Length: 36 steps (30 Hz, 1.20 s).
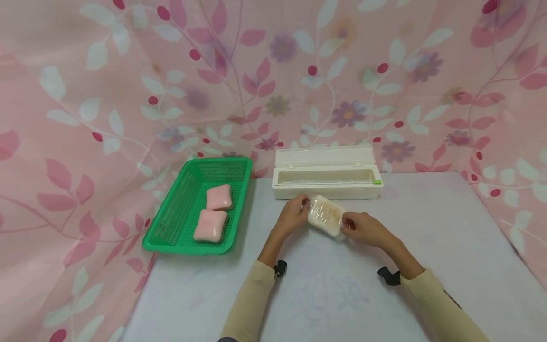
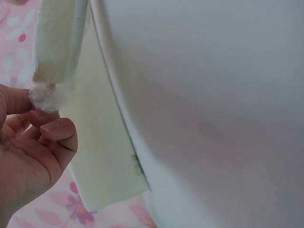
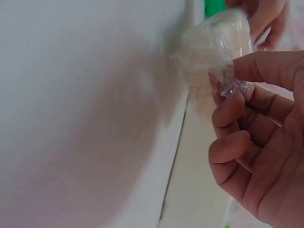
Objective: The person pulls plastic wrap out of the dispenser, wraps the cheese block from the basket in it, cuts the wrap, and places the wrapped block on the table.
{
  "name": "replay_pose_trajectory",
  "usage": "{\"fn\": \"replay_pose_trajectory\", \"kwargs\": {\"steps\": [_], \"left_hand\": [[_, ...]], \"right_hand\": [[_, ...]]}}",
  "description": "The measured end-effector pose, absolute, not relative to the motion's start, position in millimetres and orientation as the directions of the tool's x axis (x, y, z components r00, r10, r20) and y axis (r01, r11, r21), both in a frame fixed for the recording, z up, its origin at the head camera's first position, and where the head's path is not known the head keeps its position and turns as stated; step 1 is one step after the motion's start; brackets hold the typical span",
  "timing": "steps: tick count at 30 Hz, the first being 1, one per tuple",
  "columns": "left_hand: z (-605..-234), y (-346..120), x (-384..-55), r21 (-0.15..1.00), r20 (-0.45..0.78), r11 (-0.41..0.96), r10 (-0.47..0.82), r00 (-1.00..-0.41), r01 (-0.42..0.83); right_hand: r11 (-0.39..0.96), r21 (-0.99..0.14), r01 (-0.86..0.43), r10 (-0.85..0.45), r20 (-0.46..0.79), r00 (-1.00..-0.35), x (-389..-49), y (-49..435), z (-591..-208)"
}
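A cream-coloured soap bar (image 1: 326,214) in clear plastic film is held between both hands, above the table. My left hand (image 1: 294,214) pinches the gathered film at the bar's left end; the left wrist view shows that twisted film end (image 2: 45,97) between thumb and fingers. At the opposite end, my right hand (image 1: 363,229) pinches the film, and its crumpled tail (image 3: 232,85) sits between the thumb and curled fingers in the right wrist view. Behind the bar stands a long white cling film dispenser (image 1: 326,192), its lid (image 1: 325,156) raised and a green slider (image 1: 377,182) on its right.
To the left is a green plastic basket (image 1: 154,248) with two pink soap bars (image 1: 211,226) inside. A white cloth covers the table (image 1: 325,304). A floral pink curtain (image 1: 273,76) hangs behind it and along the sides.
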<state>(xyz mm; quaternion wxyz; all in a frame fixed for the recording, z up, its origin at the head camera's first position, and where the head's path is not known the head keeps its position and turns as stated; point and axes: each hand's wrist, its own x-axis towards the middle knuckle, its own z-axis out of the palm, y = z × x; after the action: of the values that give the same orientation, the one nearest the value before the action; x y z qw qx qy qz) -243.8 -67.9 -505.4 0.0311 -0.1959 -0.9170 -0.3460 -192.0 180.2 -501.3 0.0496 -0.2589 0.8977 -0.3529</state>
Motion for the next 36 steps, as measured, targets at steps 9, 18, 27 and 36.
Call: {"fn": "replay_pose_trajectory", "kwargs": {"steps": [9, 18, 27, 36], "left_hand": [[-491.6, -57.4, -243.3, 0.643, 0.089, 0.618, 0.526, -0.846, 0.452], [-496.3, -47.0, -236.4, 0.591, -0.033, 0.623, 0.654, -0.756, 0.513], [-508.6, -42.7, -234.1, 0.566, -0.017, 0.629, 0.655, -0.755, 0.533], [-494.8, -78.7, -168.2, 0.304, 0.301, 0.623, 0.655, -0.693, 0.721]], "right_hand": [[0.573, -0.754, -0.321, -0.519, -0.031, -0.854, -132.2, 158.5, -477.5], [0.552, -0.779, -0.296, -0.591, -0.116, -0.798, -101.5, 140.7, -481.0], [0.538, -0.783, -0.312, -0.609, -0.105, -0.786, -99.2, 134.8, -479.4], [0.669, -0.567, -0.481, -0.506, 0.128, -0.853, -91.3, 157.7, -472.6]]}}
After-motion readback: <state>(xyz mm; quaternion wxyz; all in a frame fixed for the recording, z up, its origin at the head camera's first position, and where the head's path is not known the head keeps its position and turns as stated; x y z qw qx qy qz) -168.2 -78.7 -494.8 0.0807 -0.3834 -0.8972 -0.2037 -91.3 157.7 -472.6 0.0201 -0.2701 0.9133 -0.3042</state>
